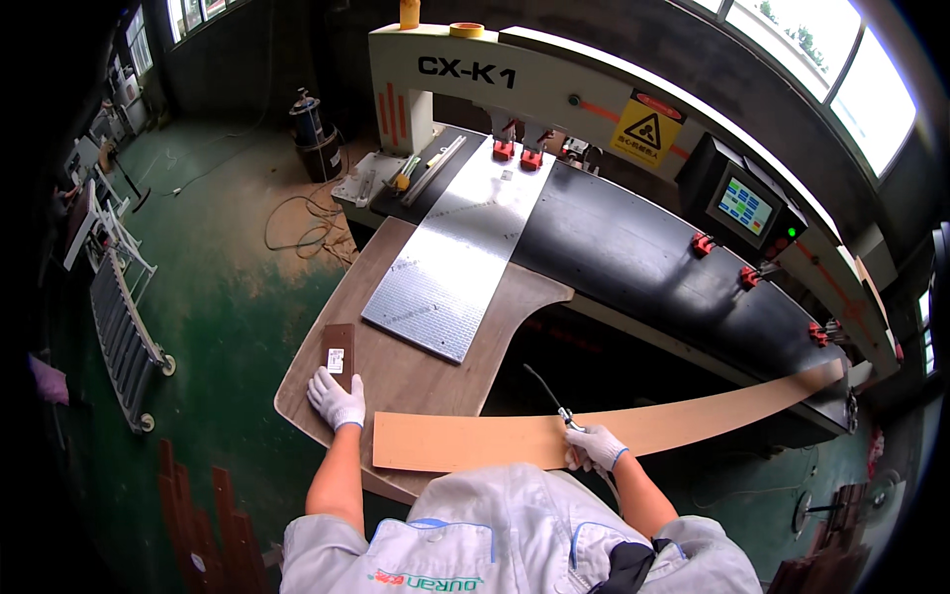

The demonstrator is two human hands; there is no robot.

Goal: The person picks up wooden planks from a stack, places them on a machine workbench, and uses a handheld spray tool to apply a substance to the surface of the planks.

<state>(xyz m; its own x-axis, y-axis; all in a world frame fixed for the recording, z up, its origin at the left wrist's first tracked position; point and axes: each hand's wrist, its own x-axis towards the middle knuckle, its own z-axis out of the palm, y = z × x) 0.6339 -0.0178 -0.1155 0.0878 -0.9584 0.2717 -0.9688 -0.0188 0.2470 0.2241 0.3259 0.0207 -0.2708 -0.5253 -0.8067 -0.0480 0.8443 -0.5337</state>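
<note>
The brown board (338, 340) lies on the wooden tabletop (396, 384), just ahead of the left hand (337, 399), its long axis running away from the person; that hand, the nearer, touches its near end, whether gripping I cannot tell; the right hand (598, 447), well apart, is closed around an air gun (567, 417).

Daylight overexposes the large glass window (875, 117) right of the shiny silver rectangular panel (457, 259), itself bright with glare; far from it, the curved fisheye rim fades black.
</note>
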